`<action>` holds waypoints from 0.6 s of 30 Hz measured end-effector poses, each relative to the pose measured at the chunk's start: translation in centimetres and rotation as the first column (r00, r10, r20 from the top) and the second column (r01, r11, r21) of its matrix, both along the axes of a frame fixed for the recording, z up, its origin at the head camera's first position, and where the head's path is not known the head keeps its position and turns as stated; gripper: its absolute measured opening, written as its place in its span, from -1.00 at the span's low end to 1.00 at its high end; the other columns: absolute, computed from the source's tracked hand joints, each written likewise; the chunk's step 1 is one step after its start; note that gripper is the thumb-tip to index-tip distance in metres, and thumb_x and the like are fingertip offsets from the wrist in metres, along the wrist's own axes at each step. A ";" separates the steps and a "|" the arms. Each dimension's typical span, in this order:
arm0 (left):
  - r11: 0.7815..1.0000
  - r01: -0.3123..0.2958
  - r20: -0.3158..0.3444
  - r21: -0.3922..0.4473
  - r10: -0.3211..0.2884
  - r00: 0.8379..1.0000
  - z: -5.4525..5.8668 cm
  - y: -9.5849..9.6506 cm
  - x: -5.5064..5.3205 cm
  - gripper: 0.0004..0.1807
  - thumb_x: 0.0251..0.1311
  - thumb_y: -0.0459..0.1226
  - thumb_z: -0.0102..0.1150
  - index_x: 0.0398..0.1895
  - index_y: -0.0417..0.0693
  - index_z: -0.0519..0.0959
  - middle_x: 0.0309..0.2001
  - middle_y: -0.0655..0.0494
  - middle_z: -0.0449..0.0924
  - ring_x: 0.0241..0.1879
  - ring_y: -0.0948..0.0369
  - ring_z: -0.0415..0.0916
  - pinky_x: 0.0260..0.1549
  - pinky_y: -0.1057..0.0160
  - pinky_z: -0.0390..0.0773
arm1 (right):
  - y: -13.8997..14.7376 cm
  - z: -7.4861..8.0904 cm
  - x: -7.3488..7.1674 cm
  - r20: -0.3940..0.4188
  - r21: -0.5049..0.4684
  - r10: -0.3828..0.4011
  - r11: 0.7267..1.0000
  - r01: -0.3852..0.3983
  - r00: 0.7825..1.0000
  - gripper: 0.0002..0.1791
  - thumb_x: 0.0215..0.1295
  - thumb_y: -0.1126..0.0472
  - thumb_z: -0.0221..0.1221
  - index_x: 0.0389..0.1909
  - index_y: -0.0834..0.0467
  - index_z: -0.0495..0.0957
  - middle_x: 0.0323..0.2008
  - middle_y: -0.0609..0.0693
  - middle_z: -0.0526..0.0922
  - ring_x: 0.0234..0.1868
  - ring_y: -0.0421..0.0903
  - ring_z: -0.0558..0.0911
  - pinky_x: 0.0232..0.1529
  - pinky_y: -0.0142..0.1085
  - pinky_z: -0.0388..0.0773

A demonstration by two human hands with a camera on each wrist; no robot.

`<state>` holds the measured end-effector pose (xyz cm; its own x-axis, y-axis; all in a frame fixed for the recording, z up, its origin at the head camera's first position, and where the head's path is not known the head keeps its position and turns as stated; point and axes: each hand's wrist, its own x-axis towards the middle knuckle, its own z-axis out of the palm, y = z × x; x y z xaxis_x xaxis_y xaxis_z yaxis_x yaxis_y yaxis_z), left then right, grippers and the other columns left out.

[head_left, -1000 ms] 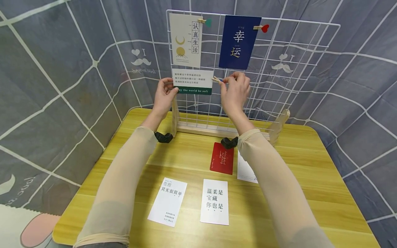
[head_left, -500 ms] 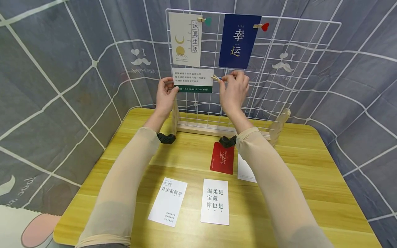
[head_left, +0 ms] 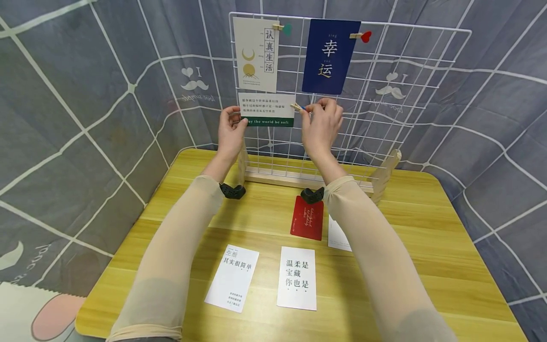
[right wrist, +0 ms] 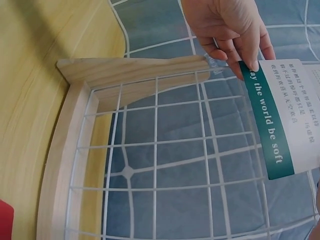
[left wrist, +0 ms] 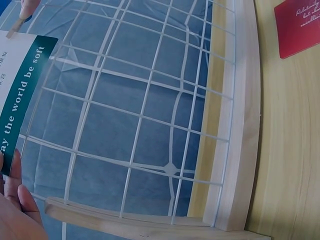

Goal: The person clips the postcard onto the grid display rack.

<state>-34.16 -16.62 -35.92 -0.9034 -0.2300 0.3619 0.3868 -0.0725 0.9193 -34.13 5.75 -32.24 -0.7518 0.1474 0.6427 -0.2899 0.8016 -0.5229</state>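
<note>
My left hand point(head_left: 231, 133) pinches the left end of a white and green postcard point(head_left: 267, 110), thumb in front and fingers behind. The card lies up against the white wire grid point(head_left: 273, 147), just below a white card with a gold moon point(head_left: 255, 57). At the postcard's right edge, my right hand point(head_left: 321, 126) pinches a small wooden clothespin point(head_left: 297, 107) with a bit of blue on it. The clothespin's tip overlaps the card's edge. In the left wrist view the clothespin point(left wrist: 18, 26) shows at the card's upper corner.
A dark blue card point(head_left: 329, 57) hangs from the grid by a red-heart clothespin point(head_left: 361, 36); a green-heart clothespin point(head_left: 282, 28) holds the moon card. On the table point(head_left: 171, 266) lie a red card point(head_left: 306, 218) and several white cards point(head_left: 297, 297). Wooden feet point(head_left: 384, 175) support the grid.
Both hands stay nearly in place; the left hand and postcard shift very slightly right, and the clothespin now overlaps the card's right edge a little more.
</note>
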 end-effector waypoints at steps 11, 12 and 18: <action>1.000 -0.003 -0.002 -0.007 0.003 1.000 -0.1 0.1 0.0 -0.68 0.50 -0.44 0.03 0.22 -0.07 0.36 -0.05 0.06 0.43 -0.10 0.21 0.39 0.01 0.26 0.47 | -0.2 -0.5 -0.3 -0.036 -0.015 -0.008 1.000 0.008 0.999 -0.65 0.52 -0.06 0.15 -0.07 0.12 0.73 0.10 0.04 0.43 0.17 0.06 0.27 0.30 -0.11 0.13; 1.000 -0.006 -0.004 -0.008 0.006 1.000 -0.1 0.1 -0.1 -0.69 0.49 -0.44 0.03 0.22 -0.07 0.36 -0.05 0.06 0.43 -0.10 0.22 0.40 0.02 0.24 0.47 | -0.2 -0.6 -0.3 -0.036 -0.017 -0.009 1.000 0.008 0.999 -0.65 0.52 -0.06 0.15 -0.07 0.12 0.73 0.10 0.04 0.43 0.17 0.06 0.27 0.30 -0.11 0.13; 0.999 -0.035 0.003 0.009 0.035 0.999 -0.1 0.3 -0.2 -0.68 0.48 -0.46 0.03 0.21 -0.07 0.37 -0.06 0.06 0.45 -0.10 0.21 0.41 -0.01 0.26 0.48 | -0.4 -0.6 -0.4 -0.028 -0.014 -0.010 1.000 0.010 1.000 -0.64 0.53 -0.07 0.13 -0.06 0.11 0.72 0.11 0.04 0.42 0.19 0.06 0.26 0.29 -0.11 0.13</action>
<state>-34.37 -16.32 -35.97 -0.8960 -0.2642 0.3569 0.3862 -0.0671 0.9200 -34.49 5.39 -32.86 -0.7317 0.1640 0.6616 -0.2967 0.7972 -0.5258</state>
